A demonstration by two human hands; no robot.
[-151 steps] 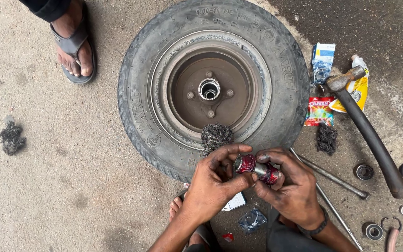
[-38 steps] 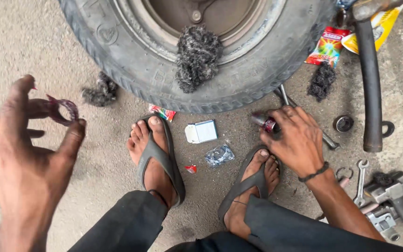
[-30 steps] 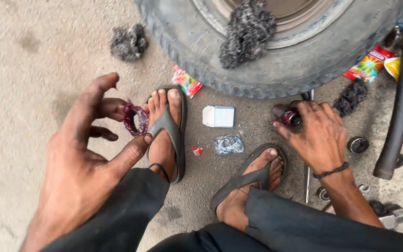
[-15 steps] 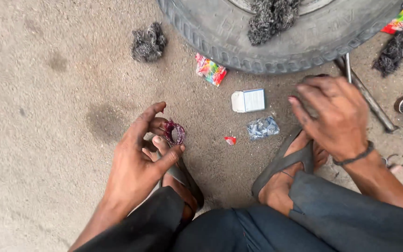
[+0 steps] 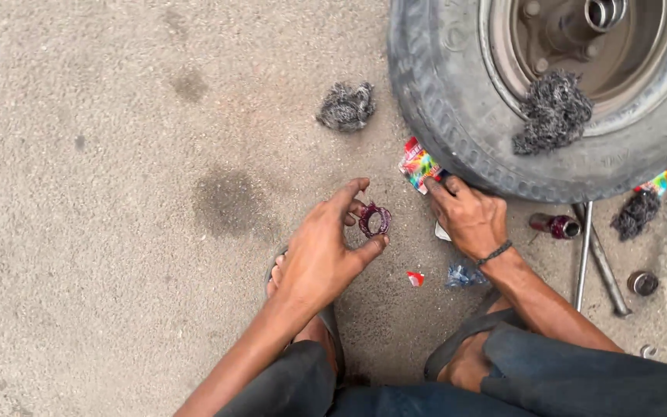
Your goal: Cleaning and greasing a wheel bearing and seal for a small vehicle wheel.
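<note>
Squatting over concrete ground, head view: left hand (image 5: 319, 251) at frame centre pinches a small greasy reddish ring, likely a bearing cage (image 5: 374, 220), between thumb and fingertips, held just above the ground. Right hand (image 5: 468, 218) is spread flat, fingers pressing down on a colourful sachet (image 5: 419, 164) and a pale wrapper beside the tyre (image 5: 441, 116), upper right. Wheel lies flat, hub (image 5: 580, 35) exposed, a wad of steel wool (image 5: 553, 112) resting on the rim; a second wad (image 5: 347, 106) lies on the ground at upper centre. A red-smeared cylindrical part (image 5: 556, 225), metal rods (image 5: 592, 255) and a small round part (image 5: 642, 283) sit at right.

Progress, judged: ring is out of the hub and greased; hub still open, loose parts still scattered, so reassembly looks undone.
</note>
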